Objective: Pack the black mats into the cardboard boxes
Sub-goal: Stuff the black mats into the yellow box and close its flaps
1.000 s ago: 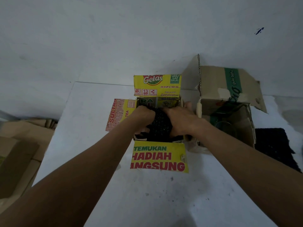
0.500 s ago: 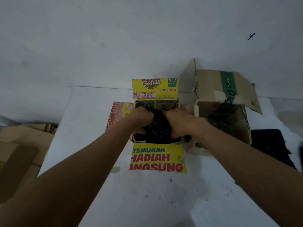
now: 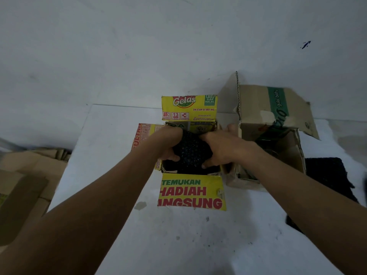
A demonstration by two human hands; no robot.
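Head view. At centre of frame, on white table (image 3: 178, 245): yellow box (image 3: 192, 193), flaps spread open. In its mouth: mat (image 3: 190, 152), bunched into a dark wad, lower part down inside; depth hard to tell.

Gripped from the left by left hand (image 3: 168, 144), fingers curled round the wad's side, thumb at its near edge. Gripped from the right by right hand (image 3: 219, 150), fingers wrapped over the top, tips pressing the near side.

Just right of yellow box, touching or nearly so: brown box (image 3: 256, 104), flaps up, something dark inside, too dim to name. At right edge of frame, flat on table beside brown box: second mat (image 3: 327, 175). At lower left, off the table: flat cardboard (image 3: 23, 185).

Step in hand, by judgement: stuffing mat into yellow box, roughly midway.

Next move likely calls for an even downward push with both hands, then letting go and reaching right for second mat.

Worth watching: springy mat popping back up; light box sliding on table.
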